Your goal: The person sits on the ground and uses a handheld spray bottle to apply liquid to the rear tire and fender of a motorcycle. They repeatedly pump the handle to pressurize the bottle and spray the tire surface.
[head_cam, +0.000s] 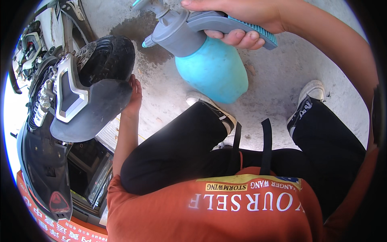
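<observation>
A pressure spray bottle (211, 69) with a teal tank and grey head hangs tilted over the floor. My right hand (239, 21) grips its grey handle, fingers wrapped underneath. The bottle's teal-tipped nozzle (148, 41) points left, towards a black tyre (116, 59) of an electric scooter or motorcycle. Below the tyre in the picture is a dark mudguard (102, 106) with a silver-framed trim piece (72, 93). My left hand (135, 95) is at the edge of the mudguard and tyre, partly hidden behind them; its full grip does not show.
Dark wet patches (136, 33) mark the concrete floor (326, 51). A shock absorber (40, 110) and red tail light (59, 202) belong to the vehicle at left. Another vehicle (28, 51) stands beyond it. A dark open-sided case (90, 178) and an orange sign (72, 230) bearing writing lie lower left.
</observation>
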`<state>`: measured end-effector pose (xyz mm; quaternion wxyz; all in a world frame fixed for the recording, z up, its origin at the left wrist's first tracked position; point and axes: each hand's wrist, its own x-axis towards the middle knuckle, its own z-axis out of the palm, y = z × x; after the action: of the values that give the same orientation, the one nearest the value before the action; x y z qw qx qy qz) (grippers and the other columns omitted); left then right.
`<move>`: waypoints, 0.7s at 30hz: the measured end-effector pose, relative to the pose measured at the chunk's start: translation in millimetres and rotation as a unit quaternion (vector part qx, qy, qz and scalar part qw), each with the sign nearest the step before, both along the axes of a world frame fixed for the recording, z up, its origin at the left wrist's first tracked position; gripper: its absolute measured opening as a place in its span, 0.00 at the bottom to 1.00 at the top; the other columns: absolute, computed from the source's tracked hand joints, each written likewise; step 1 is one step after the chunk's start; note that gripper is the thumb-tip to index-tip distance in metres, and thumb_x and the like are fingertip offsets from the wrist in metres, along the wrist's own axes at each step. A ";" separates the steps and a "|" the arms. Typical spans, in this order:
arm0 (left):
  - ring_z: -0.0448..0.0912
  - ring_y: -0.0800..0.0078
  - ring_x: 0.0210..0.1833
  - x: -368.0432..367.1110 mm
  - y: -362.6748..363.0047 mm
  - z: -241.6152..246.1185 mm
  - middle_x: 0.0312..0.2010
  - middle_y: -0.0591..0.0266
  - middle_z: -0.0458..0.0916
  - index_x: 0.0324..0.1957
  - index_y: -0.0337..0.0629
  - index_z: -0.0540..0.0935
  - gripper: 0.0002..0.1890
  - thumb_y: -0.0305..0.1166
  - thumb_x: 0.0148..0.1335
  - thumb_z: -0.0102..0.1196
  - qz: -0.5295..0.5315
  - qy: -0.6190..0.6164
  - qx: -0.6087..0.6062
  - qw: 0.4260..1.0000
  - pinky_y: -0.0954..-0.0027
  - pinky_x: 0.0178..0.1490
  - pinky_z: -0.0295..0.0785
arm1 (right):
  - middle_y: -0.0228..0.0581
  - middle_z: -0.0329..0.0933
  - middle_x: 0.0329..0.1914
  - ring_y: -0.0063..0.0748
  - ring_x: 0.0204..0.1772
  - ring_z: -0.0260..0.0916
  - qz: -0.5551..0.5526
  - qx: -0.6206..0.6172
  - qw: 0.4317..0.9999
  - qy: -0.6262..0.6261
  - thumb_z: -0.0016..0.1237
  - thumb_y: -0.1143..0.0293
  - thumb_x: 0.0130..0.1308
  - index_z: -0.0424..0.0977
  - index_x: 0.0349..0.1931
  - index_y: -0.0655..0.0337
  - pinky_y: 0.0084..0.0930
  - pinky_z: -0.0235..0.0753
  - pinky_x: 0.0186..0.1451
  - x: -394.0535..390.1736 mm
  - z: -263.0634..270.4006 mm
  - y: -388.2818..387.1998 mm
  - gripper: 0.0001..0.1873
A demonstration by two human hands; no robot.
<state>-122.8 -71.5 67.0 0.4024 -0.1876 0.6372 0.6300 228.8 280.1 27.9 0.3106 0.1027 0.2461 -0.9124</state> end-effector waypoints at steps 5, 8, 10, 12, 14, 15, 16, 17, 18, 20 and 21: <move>0.72 0.59 0.67 7.3 6.4 1.4 0.61 0.53 0.75 0.58 0.33 0.75 0.23 0.39 0.67 0.54 0.033 0.029 -0.006 0.999 0.57 0.61 0.73 | 0.23 0.55 0.16 0.15 0.14 0.49 -0.008 0.003 1.000 -0.024 0.25 0.32 0.73 0.62 0.30 0.55 0.17 0.51 0.13 -1.9 3.3 1.0 0.33; 0.71 0.58 0.67 16.7 17.8 6.0 0.62 0.53 0.74 0.59 0.33 0.74 0.24 0.39 0.66 0.55 0.012 0.043 0.026 0.999 0.57 0.60 0.74 | 0.23 0.55 0.16 0.15 0.14 0.50 -0.017 0.009 0.999 -0.026 0.25 0.31 0.73 0.62 0.30 0.55 0.17 0.51 0.13 -3.3 3.2 2.2 0.33; 0.72 0.58 0.66 14.8 17.1 7.3 0.62 0.53 0.75 0.58 0.33 0.74 0.23 0.39 0.66 0.55 0.017 0.029 0.034 0.999 0.58 0.60 0.74 | 0.23 0.55 0.16 0.15 0.14 0.49 -0.020 0.007 0.999 -0.024 0.25 0.32 0.73 0.62 0.30 0.55 0.17 0.51 0.13 -2.7 3.6 1.7 0.33; 0.72 0.57 0.66 14.9 18.6 7.3 0.61 0.53 0.75 0.58 0.33 0.74 0.23 0.38 0.66 0.55 0.030 0.024 0.030 0.999 0.58 0.60 0.74 | 0.23 0.55 0.15 0.14 0.14 0.49 -0.019 0.001 1.000 -0.021 0.25 0.32 0.73 0.62 0.29 0.55 0.17 0.51 0.13 -1.8 2.3 2.0 0.33; 0.73 0.57 0.65 17.0 23.1 6.6 0.60 0.53 0.76 0.59 0.33 0.74 0.23 0.38 0.66 0.54 0.051 0.027 0.016 0.998 0.58 0.60 0.74 | 0.22 0.54 0.15 0.14 0.13 0.49 -0.016 -0.008 1.000 -0.018 0.25 0.32 0.73 0.62 0.29 0.55 0.17 0.51 0.12 -0.6 -1.3 3.2 0.33; 0.73 0.57 0.65 16.5 23.1 6.4 0.60 0.53 0.76 0.59 0.34 0.74 0.23 0.38 0.67 0.53 0.045 0.029 0.022 0.998 0.58 0.60 0.74 | 0.22 0.54 0.15 0.14 0.13 0.49 -0.019 -0.007 1.000 -0.015 0.25 0.32 0.73 0.62 0.29 0.55 0.16 0.52 0.12 -0.2 -2.7 3.5 0.33; 0.73 0.58 0.65 14.6 23.0 6.6 0.61 0.54 0.76 0.60 0.34 0.74 0.23 0.37 0.67 0.53 0.040 0.030 0.028 0.998 0.58 0.59 0.74 | 0.22 0.54 0.15 0.14 0.13 0.49 -0.022 -0.005 1.000 -0.013 0.25 0.32 0.73 0.62 0.29 0.55 0.16 0.52 0.12 0.0 -3.9 3.7 0.33; 0.73 0.58 0.65 12.3 22.8 6.8 0.61 0.54 0.77 0.60 0.34 0.73 0.23 0.37 0.67 0.52 0.034 0.032 0.034 0.998 0.58 0.59 0.74 | 0.22 0.54 0.15 0.13 0.13 0.49 -0.025 -0.004 1.000 -0.010 0.25 0.32 0.73 0.62 0.29 0.55 0.16 0.52 0.12 0.4 -4.6 3.7 0.33; 0.73 0.58 0.65 8.2 21.0 7.8 0.62 0.54 0.76 0.60 0.35 0.73 0.23 0.37 0.67 0.51 0.032 0.016 0.037 0.999 0.59 0.59 0.74 | 0.22 0.54 0.15 0.13 0.13 0.49 -0.025 -0.004 1.000 -0.003 0.25 0.32 0.73 0.62 0.29 0.55 0.16 0.53 0.12 -0.6 -4.9 3.7 0.33; 0.73 0.59 0.66 1.2 16.9 9.4 0.63 0.55 0.76 0.61 0.36 0.73 0.23 0.37 0.68 0.49 0.029 -0.016 0.042 0.999 0.60 0.58 0.74 | 0.22 0.54 0.15 0.13 0.13 0.49 -0.023 -0.003 1.000 0.013 0.26 0.32 0.73 0.62 0.29 0.55 0.16 0.53 0.12 -3.4 -4.8 3.8 0.33; 0.74 0.60 0.65 2.6 17.9 10.1 0.63 0.54 0.76 0.61 0.37 0.74 0.23 0.37 0.68 0.49 0.014 -0.028 0.060 0.998 0.61 0.57 0.74 | 0.22 0.54 0.15 0.12 0.13 0.49 -0.021 0.007 1.000 0.010 0.26 0.32 0.73 0.62 0.29 0.56 0.15 0.53 0.12 -5.4 -3.1 3.7 0.33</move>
<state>-120.3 -53.6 77.1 0.4220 -0.1899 0.5842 0.6668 223.4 283.8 24.8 0.2882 0.1013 0.2532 -0.9179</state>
